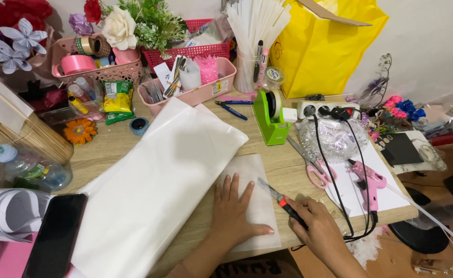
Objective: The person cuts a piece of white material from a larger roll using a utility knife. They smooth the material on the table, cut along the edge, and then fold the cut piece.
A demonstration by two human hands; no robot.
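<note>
A small white sheet is laid flat on the tabletop, at the near edge, and everything below is placed from it. The left hand is pressed palm down on the sheet's middle, fingers spread and pointing away from the person, holding nothing. The right hand is closed around the black and red handle of a utility knife, just off the sheet's right edge. The knife's long axis is slanted from the handle at lower right up to the blade tip at upper left, and the tip is set on the sheet near its upper right part, close beside the left hand's fingers. Whether the blade is touching the paper or held just above it cannot be told. The right hand is thus the nearer one to the sheet's right edge, while the left hand is on the sheet itself.

To the left of the sheet, and overlapping its left edge, a large stack of white paper is spread at a slant. Further left a dark phone is seen lying face up. To the right of the sheet pink-handled scissors are placed, and beyond them a pink glue gun with its black cable. Behind the sheet a green tape dispenser is stood, with a pink basket of craft supplies to its left. The wooden surface near the sheet is crowded, so little free room is left on the right.
</note>
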